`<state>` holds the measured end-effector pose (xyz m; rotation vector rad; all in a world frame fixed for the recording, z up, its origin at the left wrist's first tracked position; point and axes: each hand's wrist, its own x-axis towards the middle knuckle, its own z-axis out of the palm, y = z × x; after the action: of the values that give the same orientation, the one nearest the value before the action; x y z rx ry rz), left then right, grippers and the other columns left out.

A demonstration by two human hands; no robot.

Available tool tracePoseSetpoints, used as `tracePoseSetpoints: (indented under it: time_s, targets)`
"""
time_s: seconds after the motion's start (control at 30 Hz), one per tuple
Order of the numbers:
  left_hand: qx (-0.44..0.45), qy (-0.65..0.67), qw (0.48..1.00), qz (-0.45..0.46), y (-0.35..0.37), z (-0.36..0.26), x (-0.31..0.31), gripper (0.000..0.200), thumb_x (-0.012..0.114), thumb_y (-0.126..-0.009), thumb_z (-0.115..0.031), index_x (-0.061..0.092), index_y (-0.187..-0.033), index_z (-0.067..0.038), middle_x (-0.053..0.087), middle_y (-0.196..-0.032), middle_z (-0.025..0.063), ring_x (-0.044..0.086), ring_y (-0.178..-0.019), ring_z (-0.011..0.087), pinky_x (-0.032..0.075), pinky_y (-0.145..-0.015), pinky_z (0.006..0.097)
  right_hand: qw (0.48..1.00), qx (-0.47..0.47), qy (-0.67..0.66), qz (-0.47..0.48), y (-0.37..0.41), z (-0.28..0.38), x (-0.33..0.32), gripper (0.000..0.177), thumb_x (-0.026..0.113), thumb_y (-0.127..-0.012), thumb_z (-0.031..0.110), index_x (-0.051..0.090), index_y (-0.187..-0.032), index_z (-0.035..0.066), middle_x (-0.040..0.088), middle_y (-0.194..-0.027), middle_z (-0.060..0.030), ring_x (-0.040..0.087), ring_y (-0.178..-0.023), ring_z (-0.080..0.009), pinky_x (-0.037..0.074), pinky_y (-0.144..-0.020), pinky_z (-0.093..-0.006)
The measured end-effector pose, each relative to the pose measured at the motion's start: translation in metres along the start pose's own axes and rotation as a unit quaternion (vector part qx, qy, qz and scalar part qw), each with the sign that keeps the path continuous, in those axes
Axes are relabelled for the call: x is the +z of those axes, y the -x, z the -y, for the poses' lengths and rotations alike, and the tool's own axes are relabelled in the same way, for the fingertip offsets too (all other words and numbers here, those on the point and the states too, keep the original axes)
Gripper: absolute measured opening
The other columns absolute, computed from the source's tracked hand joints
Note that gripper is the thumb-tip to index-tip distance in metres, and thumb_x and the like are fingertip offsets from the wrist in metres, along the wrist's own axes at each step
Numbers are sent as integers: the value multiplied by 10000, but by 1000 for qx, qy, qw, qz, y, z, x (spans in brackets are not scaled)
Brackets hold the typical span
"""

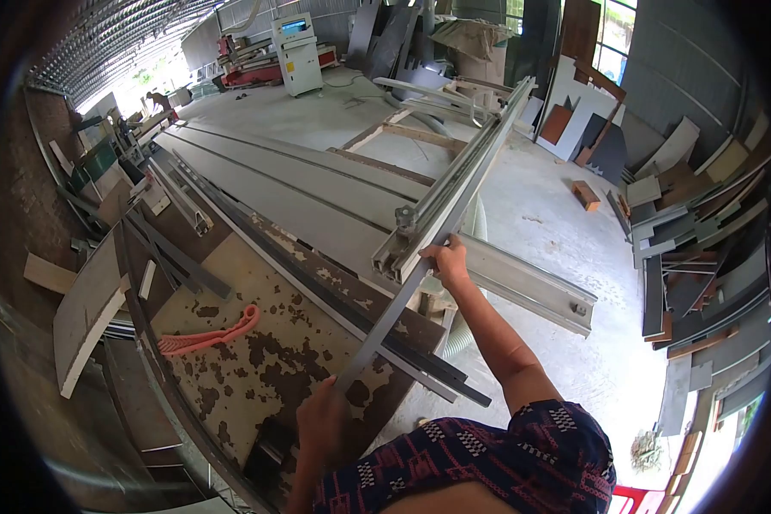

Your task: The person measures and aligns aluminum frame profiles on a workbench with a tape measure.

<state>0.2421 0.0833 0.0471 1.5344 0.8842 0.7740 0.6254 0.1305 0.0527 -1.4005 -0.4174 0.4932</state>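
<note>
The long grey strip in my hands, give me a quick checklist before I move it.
1. Right hand on the long grey strip: ok, gripping it by the near end of the metal rail.
2. Left hand grip secure: cannot tell, it is blurred at the strip's near end.
3. Dark strips out of the way: not ok, the long grey strip crosses over them in view.
4. Pink object clear: ok, lying apart on the worn board.
5. Knob tight: cannot tell.

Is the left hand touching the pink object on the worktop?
Apart: the head view shows patchy worktop between the left hand, at the near end of the gray strip, and the pink object.
</note>
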Motion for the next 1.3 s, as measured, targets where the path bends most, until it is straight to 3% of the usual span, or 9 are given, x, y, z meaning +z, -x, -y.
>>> tracePoseSetpoints:
  time_s: [0.13,0.53,0.73,0.83,1.03,1.3]
  targets:
    - [13,12,1000,-7,-4,-6,3,341,568,-864,-75,574,-1202,-29,553,-678,-2,497,-520,51,416,-493,211,1000,23,-10,3,-1,1,-1,467,693,-564,2,494,-972,-111,567,-633,-108,504,-447,-171,355,-371,-287]
    - [11,10,1000,5,-4,-8,6,345,560,-870,-72,563,-1209,-11,553,-707,5,506,-536,51,429,-502,207,999,-13,31,14,-2,7,-5,363,700,-591,26,525,-898,-59,564,-675,-115,538,-477,-183,391,-355,-290]
    - [-9,18,1000,-18,-1,-1,1,340,563,-865,-70,574,-1201,-19,567,-716,8,507,-526,49,435,-488,207,1000,-2,8,30,-1,5,4,365,708,-575,0,506,-872,-60,566,-621,-108,499,-418,-163,350,-346,-280]
    - [-27,23,999,-32,0,-6,0,336,568,-860,-69,581,-1192,-21,564,-701,5,501,-514,46,432,-479,204,997,31,41,54,-6,2,5,494,718,-587,6,460,-998,-87,569,-633,-108,506,-424,-162,356,-344,-282]
    - [-32,37,997,-56,-15,-9,-6,327,573,-862,-74,584,-1185,-19,555,-684,-7,478,-495,34,422,-465,206,995,-11,77,65,-10,3,12,924,748,-601,60,165,-1292,-132,576,-651,-111,529,-442,-170,389,-353,-280]
    - [-29,29,996,-77,-34,4,-14,300,582,-879,-109,598,-1166,-22,531,-640,-14,451,-468,30,393,-435,209,976,-18,198,91,-39,-10,17,1012,830,-563,206,206,-1264,-172,610,-820,-191,606,-566,-223,479,-419,-293]
